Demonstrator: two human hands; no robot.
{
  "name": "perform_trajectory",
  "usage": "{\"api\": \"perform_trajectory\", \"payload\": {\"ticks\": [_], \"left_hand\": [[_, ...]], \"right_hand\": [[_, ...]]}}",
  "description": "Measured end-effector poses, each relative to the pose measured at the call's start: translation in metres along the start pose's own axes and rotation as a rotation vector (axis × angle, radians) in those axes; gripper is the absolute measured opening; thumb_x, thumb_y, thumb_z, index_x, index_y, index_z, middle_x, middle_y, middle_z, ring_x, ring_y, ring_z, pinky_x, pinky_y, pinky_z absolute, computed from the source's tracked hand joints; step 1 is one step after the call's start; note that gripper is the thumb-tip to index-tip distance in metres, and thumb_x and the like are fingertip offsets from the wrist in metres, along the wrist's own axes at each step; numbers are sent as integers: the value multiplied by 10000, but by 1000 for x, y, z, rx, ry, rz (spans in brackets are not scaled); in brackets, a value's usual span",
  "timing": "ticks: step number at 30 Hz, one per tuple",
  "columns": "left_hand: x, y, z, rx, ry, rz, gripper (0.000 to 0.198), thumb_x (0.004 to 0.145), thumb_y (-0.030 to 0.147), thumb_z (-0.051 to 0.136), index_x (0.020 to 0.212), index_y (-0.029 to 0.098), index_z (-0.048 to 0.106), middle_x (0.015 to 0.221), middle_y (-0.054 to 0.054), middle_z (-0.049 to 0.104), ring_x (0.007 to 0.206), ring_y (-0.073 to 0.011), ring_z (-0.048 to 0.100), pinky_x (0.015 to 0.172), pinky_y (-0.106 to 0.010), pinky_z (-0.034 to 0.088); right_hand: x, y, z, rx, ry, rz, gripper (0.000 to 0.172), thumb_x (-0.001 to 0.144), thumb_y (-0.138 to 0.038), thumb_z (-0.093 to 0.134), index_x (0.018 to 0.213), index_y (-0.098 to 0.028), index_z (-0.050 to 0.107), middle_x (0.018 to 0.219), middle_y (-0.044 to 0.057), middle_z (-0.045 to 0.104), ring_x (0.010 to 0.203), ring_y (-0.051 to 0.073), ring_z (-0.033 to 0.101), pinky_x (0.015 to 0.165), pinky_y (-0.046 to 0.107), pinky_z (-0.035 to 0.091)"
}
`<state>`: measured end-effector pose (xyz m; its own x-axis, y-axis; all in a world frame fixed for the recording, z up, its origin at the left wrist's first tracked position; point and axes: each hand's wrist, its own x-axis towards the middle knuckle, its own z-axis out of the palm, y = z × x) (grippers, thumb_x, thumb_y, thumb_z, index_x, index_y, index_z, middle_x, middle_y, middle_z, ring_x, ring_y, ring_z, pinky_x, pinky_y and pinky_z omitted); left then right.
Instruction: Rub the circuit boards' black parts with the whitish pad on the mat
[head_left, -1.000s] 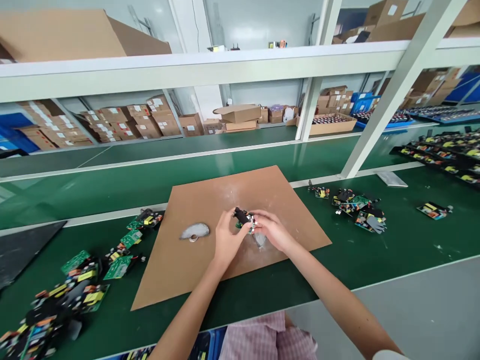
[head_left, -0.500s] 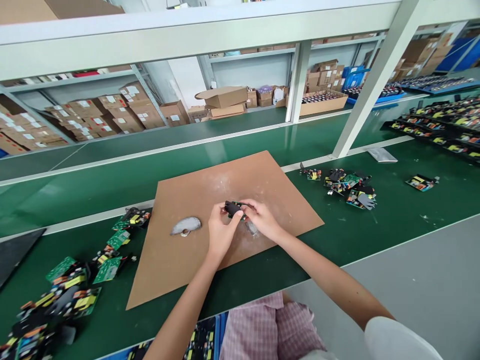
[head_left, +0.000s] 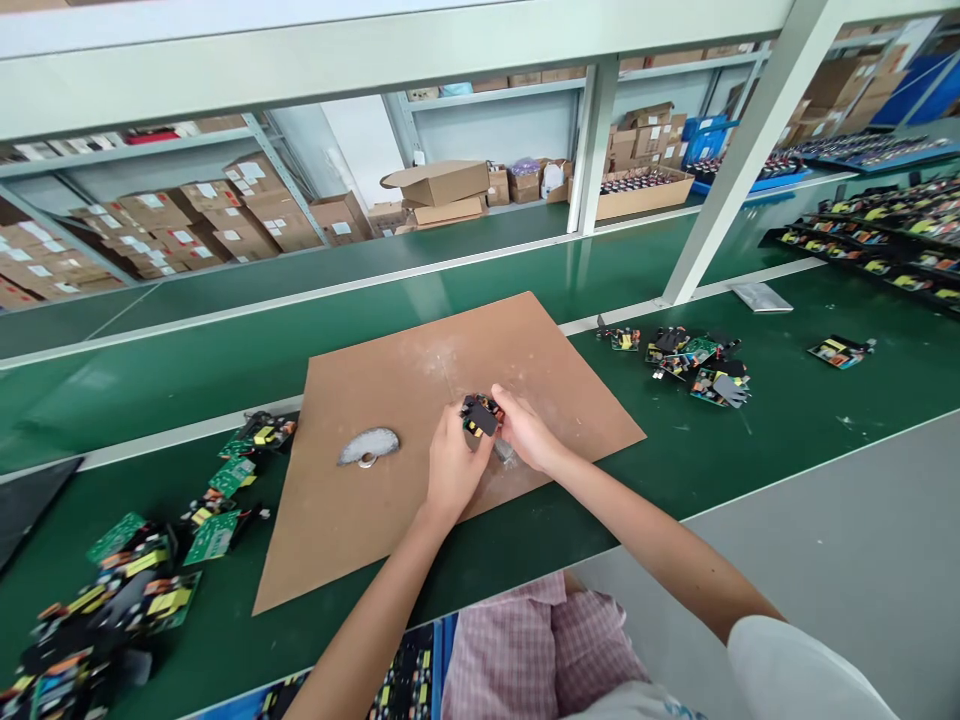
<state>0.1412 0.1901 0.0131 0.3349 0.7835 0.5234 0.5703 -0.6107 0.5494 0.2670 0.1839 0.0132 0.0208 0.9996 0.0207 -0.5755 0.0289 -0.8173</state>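
Between my two hands is a small circuit board (head_left: 481, 414) with black, yellow and orange parts on it, held above a brown cardboard sheet (head_left: 390, 540). My left hand (head_left: 456, 458) grips its left and lower side, fingers wrapped round it. My right hand (head_left: 525, 430) pinches its right edge with thumb and fingers. On the cardboard to the left lies a half-round grey piece (head_left: 369, 446) with a small ring at its lower edge. A small greyish patch or piece (head_left: 505, 453) shows just under my right hand, partly hidden. White dust marks the sheet.
Loose circuit boards (head_left: 142, 570) are heaped on the green bench at left, and a smaller pile (head_left: 697, 365) lies at right with a single board (head_left: 841, 351) beyond. A slanted metal post (head_left: 742, 160) rises behind. Below the bench edge sits a blue tray (head_left: 437, 670) of boards.
The board has been turned in my hands, so its component side with yellow and orange parts now shows instead of mostly a black surface. My left hand has shifted slightly right.
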Motion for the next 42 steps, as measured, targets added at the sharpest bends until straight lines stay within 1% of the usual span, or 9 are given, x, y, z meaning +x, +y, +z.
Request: {"api": "perform_trajectory", "payload": {"ticks": [6,12,15,22,26,30,35,38,42], "left_hand": [[2,0,-4,-22,35,-52,453,856,290,571,1272,207,413,1214,-105,543,1135,-236,543,924,-375,473],[2,-1,-4,-26,26,-63,505,853,311,579,1310,213,387,1254,-108,522,1155,-238,532,910,-365,477],[3,0,-5,-34,15,-57,509,850,314,580,1313,216,393,1255,-107,521,1147,-238,533,890,-358,482],[6,3,-10,31,14,-14,467,842,275,563,1290,216,445,1140,-89,559,1050,-235,563,859,-352,477],[10,3,-14,105,-59,-8,480,831,349,613,1272,232,464,1106,-75,572,1008,-244,583,820,-349,480],[12,-1,-18,223,-68,93,592,789,492,666,1276,227,460,1122,-84,587,1022,-267,582,819,-362,474],[14,-9,-21,361,1,262,721,733,569,691,1301,203,441,1184,-122,591,1047,-308,577,839,-389,458],[14,-11,-22,364,-9,280,749,726,579,687,1316,196,427,1202,-131,586,1053,-312,573,860,-402,452],[14,-10,-23,339,-23,276,715,735,548,691,1299,190,436,1213,-133,580,1052,-301,570,872,-400,450]], "right_hand": [[-7,-10,3,14,-93,20,482,680,-627,737,786,-191,563,788,-8,510,738,122,510,676,210,485],[-8,-14,3,-38,-123,48,498,648,-616,766,811,-186,576,830,4,545,768,133,540,657,208,506],[-7,-14,3,-40,-118,74,520,612,-610,784,826,-181,582,855,18,573,787,158,571,659,241,533],[-4,-8,0,54,-59,134,444,627,-525,777,802,-166,582,723,1,549,661,137,554,609,259,536],[-1,-5,-3,82,3,160,439,601,-486,789,813,-159,587,730,6,561,642,138,556,563,255,535],[0,-4,-3,78,26,152,451,578,-474,812,797,-150,587,759,21,572,630,149,563,483,243,516],[-3,-4,1,75,31,140,480,518,-502,830,707,-145,570,621,-11,515,510,111,490,376,186,404],[-4,-3,2,44,47,116,468,532,-512,810,683,-145,560,600,-15,494,514,109,489,365,165,351],[-4,-1,-1,-8,49,116,447,559,-519,778,686,-157,548,620,-16,485,523,108,473,385,179,394]]}}
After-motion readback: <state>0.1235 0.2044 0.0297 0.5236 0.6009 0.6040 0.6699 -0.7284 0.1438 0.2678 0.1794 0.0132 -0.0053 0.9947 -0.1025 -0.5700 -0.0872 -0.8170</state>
